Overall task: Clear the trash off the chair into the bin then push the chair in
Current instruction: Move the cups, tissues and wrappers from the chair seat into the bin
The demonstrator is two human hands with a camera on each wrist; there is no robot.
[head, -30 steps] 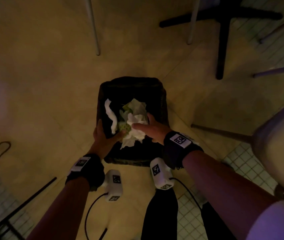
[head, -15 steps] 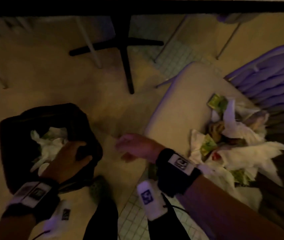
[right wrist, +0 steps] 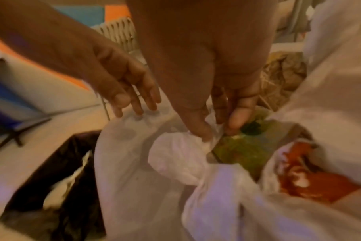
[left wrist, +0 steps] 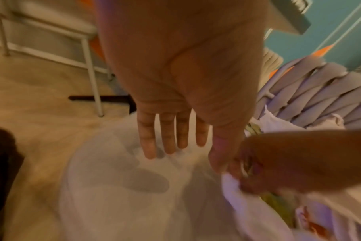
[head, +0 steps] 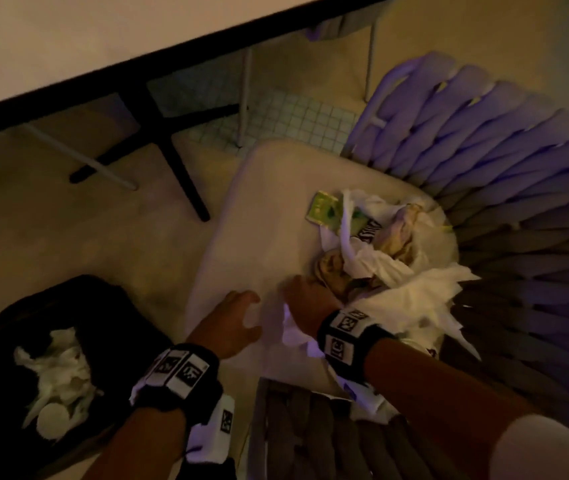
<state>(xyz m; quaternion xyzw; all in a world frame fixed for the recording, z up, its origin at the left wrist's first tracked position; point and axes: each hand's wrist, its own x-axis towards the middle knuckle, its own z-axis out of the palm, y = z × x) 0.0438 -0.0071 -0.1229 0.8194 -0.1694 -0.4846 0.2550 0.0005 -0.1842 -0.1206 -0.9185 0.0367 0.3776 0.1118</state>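
A chair with a pale seat cushion [head: 251, 216] and a lilac woven back [head: 490, 161] holds a heap of trash [head: 390, 258]: white napkins, brown paper and green packets. My right hand [head: 305, 299] is at the heap's near edge, its thumb and fingers pinching a white napkin [right wrist: 181, 156] beside a green packet [right wrist: 243, 146]. My left hand [head: 231, 323] hovers over the bare cushion with straight fingers [left wrist: 167, 138] and holds nothing. The black bin [head: 109, 327] stands on the floor at lower left with white paper [head: 58, 375] inside.
A table edge [head: 172, 53] runs across the top, with its black cross base [head: 168, 140] and pale chair legs [head: 245, 95] beyond the seat. A red-stained wrapper [right wrist: 311, 177] lies in the heap. Another woven chair part [head: 310, 434] is at the bottom.
Both hands have left the bin and swung right to the chair. The right hand now pinches a napkin at the heap; the left, empty, hovers above the cushion.
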